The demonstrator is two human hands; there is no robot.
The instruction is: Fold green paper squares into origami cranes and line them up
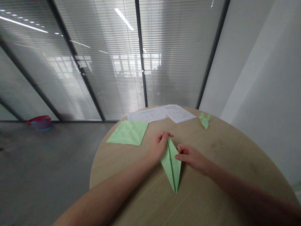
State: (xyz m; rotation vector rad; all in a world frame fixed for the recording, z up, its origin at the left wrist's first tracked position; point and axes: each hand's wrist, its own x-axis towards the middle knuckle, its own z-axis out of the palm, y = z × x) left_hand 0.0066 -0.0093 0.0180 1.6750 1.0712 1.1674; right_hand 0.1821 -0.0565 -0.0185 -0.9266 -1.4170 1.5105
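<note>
A green paper folded into a long diamond [172, 165] has a split down its middle, and its lower tip points toward me. My left hand [159, 145] is closed on its upper left edge, thumb near the top point. At the right corner, my right hand [189, 157] pinches the paper between thumb and curled fingers. Left of my hands lies a creased green sheet [128, 133], spread flat. A small folded green paper figure [205, 120] sits toward the back right.
Two printed white sheets [147, 115] [178, 113] overlap at the back of the round wooden table [221, 150]. Behind it stand glass panels with blinds, and a white wall is on the right. A red and blue basket [41, 123] rests on the floor at far left.
</note>
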